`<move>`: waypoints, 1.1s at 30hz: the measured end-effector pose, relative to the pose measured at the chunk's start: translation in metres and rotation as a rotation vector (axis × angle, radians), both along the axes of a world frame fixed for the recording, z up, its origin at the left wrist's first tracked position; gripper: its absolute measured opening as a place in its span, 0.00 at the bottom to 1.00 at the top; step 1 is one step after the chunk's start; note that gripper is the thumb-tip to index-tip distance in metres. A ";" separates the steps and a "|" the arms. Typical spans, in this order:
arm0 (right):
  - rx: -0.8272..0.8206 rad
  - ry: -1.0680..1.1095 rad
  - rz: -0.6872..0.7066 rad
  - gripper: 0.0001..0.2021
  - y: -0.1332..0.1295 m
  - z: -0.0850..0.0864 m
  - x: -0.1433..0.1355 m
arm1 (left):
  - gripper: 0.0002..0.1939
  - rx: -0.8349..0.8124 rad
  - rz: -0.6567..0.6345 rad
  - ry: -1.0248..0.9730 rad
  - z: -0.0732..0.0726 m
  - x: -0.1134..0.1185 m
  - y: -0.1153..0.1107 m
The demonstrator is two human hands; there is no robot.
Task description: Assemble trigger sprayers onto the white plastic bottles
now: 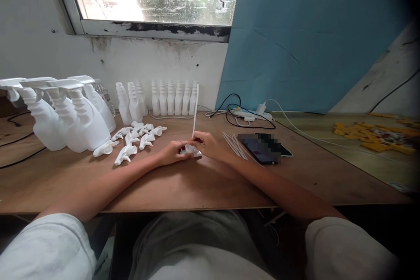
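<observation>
Near the middle of the wooden table, my left hand (173, 152) is closed around a white spray trigger head (189, 148), partly hidden by the fingers. My right hand (206, 144) pinches a thin white tube (195, 113), which stands nearly upright with its lower end at the trigger head. Whether the tube sits inside the head cannot be seen. Left of my hands lie several loose white trigger heads (146, 141). To the right of my right hand, several more thin white tubes (235, 145) lie on the table.
Large white spray bottles (87, 124) stand at the left, and rows of small white bottles (170, 100) line the wall. A tablet-like dark device (254, 146), a power strip (259, 115) and black cables are on the right. The table's front edge (197, 211) is close to my body.
</observation>
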State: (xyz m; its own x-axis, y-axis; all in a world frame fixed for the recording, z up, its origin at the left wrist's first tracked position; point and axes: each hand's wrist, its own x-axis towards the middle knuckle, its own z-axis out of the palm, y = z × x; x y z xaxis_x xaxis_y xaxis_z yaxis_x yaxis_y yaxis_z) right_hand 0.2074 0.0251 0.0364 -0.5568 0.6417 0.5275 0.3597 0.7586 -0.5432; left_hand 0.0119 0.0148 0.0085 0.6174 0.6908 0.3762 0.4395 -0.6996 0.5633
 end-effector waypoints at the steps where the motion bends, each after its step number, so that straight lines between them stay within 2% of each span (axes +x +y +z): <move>1: -0.010 -0.002 -0.003 0.11 0.001 0.000 -0.001 | 0.22 -0.001 0.007 -0.007 0.000 0.000 0.000; 11: -0.088 -0.076 0.042 0.06 0.003 0.004 -0.006 | 0.17 0.005 -0.016 -0.049 0.000 -0.001 0.001; 16: -0.069 -0.061 0.029 0.09 0.001 0.003 -0.007 | 0.18 0.014 -0.002 -0.031 0.000 -0.001 0.000; 19: -0.042 -0.026 0.028 0.11 0.000 0.001 -0.004 | 0.20 0.010 -0.069 0.007 0.007 -0.003 0.001; 22: 0.018 -0.018 0.059 0.11 -0.001 0.000 0.001 | 0.22 -0.018 -0.109 0.061 0.023 -0.017 0.009; 24: 0.027 -0.007 0.066 0.10 0.000 -0.001 0.004 | 0.22 0.053 0.023 0.053 0.039 -0.034 0.022; 27: -0.007 -0.005 0.051 0.09 0.000 -0.001 0.005 | 0.18 0.350 0.408 0.073 0.063 -0.068 0.056; 29: -0.020 -0.011 0.023 0.09 -0.001 -0.001 0.005 | 0.16 0.479 0.661 0.135 0.077 -0.092 0.082; 31: -0.018 -0.011 0.002 0.07 -0.003 0.000 0.004 | 0.18 0.480 0.878 0.155 0.090 -0.112 0.106; 33: -0.010 -0.010 -0.003 0.05 -0.007 0.002 0.004 | 0.24 0.386 1.055 0.117 0.100 -0.126 0.123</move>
